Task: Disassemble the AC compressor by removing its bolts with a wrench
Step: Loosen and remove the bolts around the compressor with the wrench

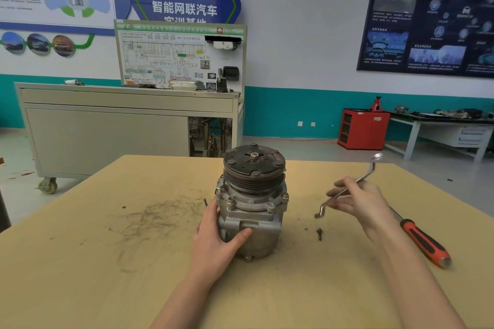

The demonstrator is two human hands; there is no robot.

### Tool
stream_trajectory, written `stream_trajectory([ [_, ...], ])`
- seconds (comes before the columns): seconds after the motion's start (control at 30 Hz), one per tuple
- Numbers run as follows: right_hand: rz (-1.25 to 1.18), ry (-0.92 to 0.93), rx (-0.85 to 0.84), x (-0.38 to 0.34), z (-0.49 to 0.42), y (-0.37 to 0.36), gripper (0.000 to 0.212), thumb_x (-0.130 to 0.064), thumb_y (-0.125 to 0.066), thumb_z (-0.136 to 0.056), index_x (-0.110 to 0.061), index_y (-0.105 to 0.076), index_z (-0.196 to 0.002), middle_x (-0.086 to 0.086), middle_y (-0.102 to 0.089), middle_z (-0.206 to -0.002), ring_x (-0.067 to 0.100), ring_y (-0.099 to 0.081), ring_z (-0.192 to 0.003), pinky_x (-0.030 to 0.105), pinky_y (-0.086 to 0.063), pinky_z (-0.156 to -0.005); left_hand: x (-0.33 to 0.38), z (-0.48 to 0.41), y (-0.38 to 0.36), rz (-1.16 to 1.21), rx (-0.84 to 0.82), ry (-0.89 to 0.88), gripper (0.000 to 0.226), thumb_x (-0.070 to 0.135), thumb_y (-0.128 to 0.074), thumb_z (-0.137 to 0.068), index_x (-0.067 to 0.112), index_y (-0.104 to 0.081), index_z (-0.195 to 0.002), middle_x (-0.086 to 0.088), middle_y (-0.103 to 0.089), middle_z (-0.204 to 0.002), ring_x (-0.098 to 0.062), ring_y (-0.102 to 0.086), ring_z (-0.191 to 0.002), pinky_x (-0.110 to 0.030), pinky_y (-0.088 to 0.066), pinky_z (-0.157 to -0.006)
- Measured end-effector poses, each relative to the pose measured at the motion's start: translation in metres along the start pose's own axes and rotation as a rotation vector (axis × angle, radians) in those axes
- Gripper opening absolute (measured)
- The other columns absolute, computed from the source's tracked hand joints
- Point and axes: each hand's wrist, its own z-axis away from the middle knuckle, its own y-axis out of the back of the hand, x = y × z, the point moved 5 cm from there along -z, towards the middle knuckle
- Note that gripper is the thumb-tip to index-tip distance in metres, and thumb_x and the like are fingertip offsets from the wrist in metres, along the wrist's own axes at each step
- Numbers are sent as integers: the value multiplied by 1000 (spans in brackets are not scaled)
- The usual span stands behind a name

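Tabletop (pixel 80 262) of pale wood, seen from above by the person working at its near edge. Dark scuff marks (pixel 149 216) smear the left half.

Right of the marks, the left hand (pixel 215 242) grips the compressor (pixel 251 214): the fingers curl round its left flank and the thumb presses on its front. The compressor stands about midway between the left and right edges, nearer the far edge than the near one. Its long axis is upright, with the dark pulley (pixel 254 168) on top. Below the pulley, bolts (pixel 231 201) ring the flange with their heads pointing up.

A small dark part (pixel 319 234) lies on the wood just right of the compressor.

Further right, held clear above the table, the wrench (pixel 366 174) slants from a low end near the compressor up to a high end toward the far right corner. The right hand (pixel 361 200) pinches it mid-shaft with curled fingers.

An orange and black screwdriver (pixel 425 243) lies close to the right edge.

The wrench hand is well apart from the compressor, on its right. The bolt on the right of the flange is probably the nearest. Reaching it likely means moving left and lowering a ring end down onto the head.
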Motion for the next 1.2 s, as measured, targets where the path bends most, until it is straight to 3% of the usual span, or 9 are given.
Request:
stream_trajectory([
  [0.17,-318,324,-37,-33,72,-21,31,-15,-37,-102,-1,-62,-94,8,-73,-99,23,-71,-89,24,-57,-76,1,0,1,-9,0,4,95,69,-64,-59,25,-41,-140,12,-59,-129,-16,-53,-125,-51,-39,-107],
  [0.27,-405,423,-48,-27,104,-38,28,-9,-36,-100,0,-61,-90,9,-71,-104,25,-71,-92,26,-56,-79,2,1,1,-19,-2,5,95,70,-64,-59,27,-40,-141,17,-57,-129,-15,-51,-125,-51,-38,-107],
  [0.43,-370,521,-5,-10,122,-57,26,-16,-38,-94,-2,-59,-91,6,-71,-106,25,-70,-94,25,-56,-80,1,1,1,-10,-9,14,94,67,-66,-60,27,-40,-141,14,-57,-130,-17,-52,-126,-50,-38,-108],
  [0.63,-222,735,5,-6,130,-62,22,-21,-42,-96,-27,-63,-95,-2,-67,-115,20,-67,-103,26,-54,-87,0,0,0,-14,-20,9,92,66,-66,-61,28,-40,-141,14,-57,-131,-17,-51,-127,-50,-38,-108],
  [0.87,-89,784,5,-4,129,-65,21,-33,-43,-94,-37,-62,-102,-7,-64,-120,20,-65,-108,28,-52,-90,-1,0,0,-18,-22,6,90,67,-64,-61,27,-41,-139,14,-58,-129,-16,-52,-124,-50,-38,-107],
  [1.03,46,773,54,2,127,-67,26,-34,-43,-93,-23,-63,-103,-9,-64,-119,18,-63,-111,47,-50,-92,1,1,1,-15,-21,-7,91,68,-64,-62,29,-40,-140,17,-56,-130,-14,-51,-125,-49,-38,-107],
  [1.13,35,768,29,2,127,-67,25,-35,-41,-93,-27,-63,-103,-8,-65,-117,18,-63,-109,40,-52,-92,-1,1,0,-2,-25,-11,90,68,-64,-62,29,-40,-139,16,-57,-130,-15,-51,-125,-50,-38,-107],
  [1.2,-68,742,5,0,124,-67,23,-31,-40,-94,-28,-61,-101,-7,-67,-113,18,-66,-104,30,-53,-89,0,2,0,1,-22,-6,85,69,-64,-61,39,-38,-136,21,-55,-129,-12,-51,-125,-50,-38,-108],
])
